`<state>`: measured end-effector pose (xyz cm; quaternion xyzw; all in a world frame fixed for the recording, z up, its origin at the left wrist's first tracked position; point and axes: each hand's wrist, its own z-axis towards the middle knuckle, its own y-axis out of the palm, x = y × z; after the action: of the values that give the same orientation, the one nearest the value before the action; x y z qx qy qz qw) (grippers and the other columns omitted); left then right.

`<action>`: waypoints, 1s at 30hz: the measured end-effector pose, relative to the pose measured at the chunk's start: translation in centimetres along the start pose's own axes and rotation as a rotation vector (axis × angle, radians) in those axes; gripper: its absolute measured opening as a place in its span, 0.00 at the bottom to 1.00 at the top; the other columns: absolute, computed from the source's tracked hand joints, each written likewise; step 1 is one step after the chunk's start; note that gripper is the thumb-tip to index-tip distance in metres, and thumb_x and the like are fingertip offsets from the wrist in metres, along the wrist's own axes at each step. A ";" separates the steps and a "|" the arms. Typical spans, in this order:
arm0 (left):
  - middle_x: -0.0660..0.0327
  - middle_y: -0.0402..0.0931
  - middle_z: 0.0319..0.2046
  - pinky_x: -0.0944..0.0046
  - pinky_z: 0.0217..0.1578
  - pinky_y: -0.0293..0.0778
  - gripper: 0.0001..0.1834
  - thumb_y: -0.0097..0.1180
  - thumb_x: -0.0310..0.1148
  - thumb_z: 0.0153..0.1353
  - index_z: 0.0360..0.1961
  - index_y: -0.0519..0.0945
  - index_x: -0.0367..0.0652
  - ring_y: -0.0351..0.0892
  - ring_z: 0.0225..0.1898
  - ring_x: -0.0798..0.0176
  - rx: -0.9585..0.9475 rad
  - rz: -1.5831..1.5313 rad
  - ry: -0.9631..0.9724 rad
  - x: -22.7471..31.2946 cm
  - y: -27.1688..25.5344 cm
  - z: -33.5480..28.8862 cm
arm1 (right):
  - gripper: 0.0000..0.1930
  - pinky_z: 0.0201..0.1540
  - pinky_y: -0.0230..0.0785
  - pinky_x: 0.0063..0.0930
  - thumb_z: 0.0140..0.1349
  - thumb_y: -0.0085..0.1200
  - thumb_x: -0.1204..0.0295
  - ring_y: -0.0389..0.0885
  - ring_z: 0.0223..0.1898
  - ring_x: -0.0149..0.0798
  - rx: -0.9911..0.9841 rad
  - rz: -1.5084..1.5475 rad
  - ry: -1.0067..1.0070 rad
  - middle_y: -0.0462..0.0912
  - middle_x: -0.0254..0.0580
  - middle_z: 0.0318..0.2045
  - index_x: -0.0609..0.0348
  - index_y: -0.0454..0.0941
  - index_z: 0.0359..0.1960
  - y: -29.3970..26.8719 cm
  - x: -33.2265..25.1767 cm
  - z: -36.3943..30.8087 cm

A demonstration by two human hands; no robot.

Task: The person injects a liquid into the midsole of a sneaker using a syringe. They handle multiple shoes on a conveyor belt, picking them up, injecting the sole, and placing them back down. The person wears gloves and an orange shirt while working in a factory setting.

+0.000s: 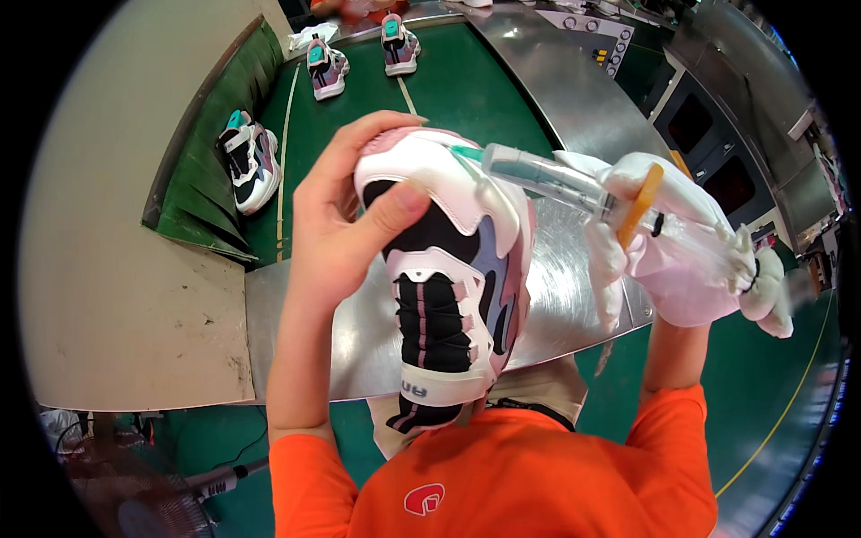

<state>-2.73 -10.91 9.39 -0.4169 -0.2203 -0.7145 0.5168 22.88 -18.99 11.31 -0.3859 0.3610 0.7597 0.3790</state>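
My left hand [345, 211] is bare and grips the toe end of a white, black and pink sneaker [453, 278], thumb pressed on its upper, holding it up in front of my chest. My right hand [682, 251] wears a white glove and holds a clear syringe-like applicator [556, 184] with an orange part. Its teal tip touches the sneaker's toe near the sole edge.
A green conveyor belt [466, 81] runs away from me with two sneakers [327, 67] [399, 43] on it. Another sneaker [249, 160] lies at the belt's left edge. A steel work surface [565, 296] sits under my hands. Machines with dark windows [708, 134] stand on the right.
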 end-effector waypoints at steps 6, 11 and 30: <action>0.56 0.76 0.49 0.66 0.55 0.66 0.29 0.64 0.38 0.59 0.57 0.71 0.33 0.73 0.51 0.65 0.104 -0.091 0.031 -3.0 -3.2 -0.9 | 0.34 0.17 0.71 0.31 0.65 0.46 0.54 0.76 0.24 0.43 -0.020 0.082 -0.141 0.70 0.51 0.31 0.82 0.62 0.57 -1.3 3.3 -0.7; 0.55 0.75 0.50 0.65 0.56 0.66 0.29 0.61 0.40 0.62 0.57 0.70 0.32 0.74 0.52 0.63 0.260 -0.072 -0.016 -3.4 0.0 -2.7 | 0.30 0.24 0.74 0.30 0.68 0.44 0.57 0.77 0.30 0.41 0.164 -0.068 -0.082 0.72 0.45 0.31 0.78 0.64 0.57 -0.3 4.1 -0.9; 0.51 0.75 0.51 0.62 0.55 0.69 0.24 0.45 0.41 0.71 0.58 0.68 0.30 0.76 0.52 0.61 0.484 -0.247 -0.235 -5.4 1.2 -6.5 | 0.31 0.19 0.70 0.34 0.62 0.51 0.53 0.75 0.18 0.47 0.087 0.141 0.191 0.73 0.57 0.28 0.75 0.66 0.51 -2.2 6.0 -6.3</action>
<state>-3.39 -13.19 1.23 -0.3311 -0.4918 -0.6456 0.4813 24.23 -21.55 2.78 -0.4134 0.4544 0.7278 0.3050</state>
